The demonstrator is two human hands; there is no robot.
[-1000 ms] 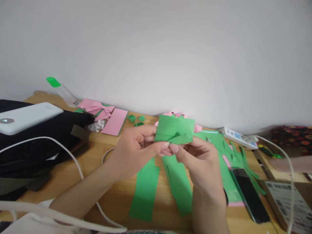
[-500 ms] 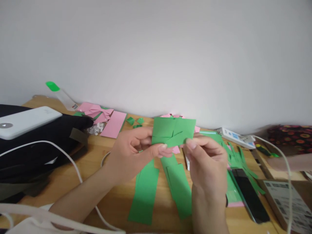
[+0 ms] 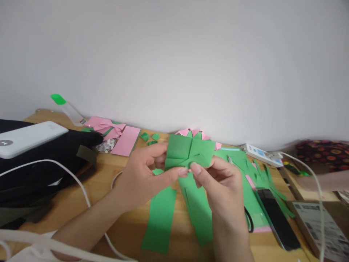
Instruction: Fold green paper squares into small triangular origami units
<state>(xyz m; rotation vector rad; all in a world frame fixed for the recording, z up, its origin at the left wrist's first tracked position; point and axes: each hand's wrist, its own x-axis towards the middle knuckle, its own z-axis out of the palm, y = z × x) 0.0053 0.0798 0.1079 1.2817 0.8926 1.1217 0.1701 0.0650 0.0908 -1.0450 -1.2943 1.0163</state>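
- Background: a plain pale wall [image 3: 174, 65] rises behind the back edge of a wooden worktop [image 3: 105, 185].
- Centre: a folded green paper [image 3: 178, 145], creased and with a slanting flap along its lower part, is held up over the middle of the worktop.
- Left hand [image 3: 144, 171]: fingers behind the paper and thumb in front, clamped on its lower left part.
- Right hand [image 3: 223, 185]: thumb and fingers pinched together on its lower right part, at the flap; the two thumbtips lie near each other.
- Beneath the hands: a left green strip [image 3: 160, 222] and a right green strip [image 3: 200, 218] run toward the worktop's near edge.
- Back edge, left of centre: a pink card [image 3: 127, 140] lies beside small green folded pieces [image 3: 145, 137].
- Back edge, behind the held paper: pink-and-green folded pieces [image 3: 182, 132].
- Right side: a dark-screened phone [image 3: 278, 218] lies near green cuttings [image 3: 268, 178]; a white power strip [image 3: 261, 154] lies near the back edge.
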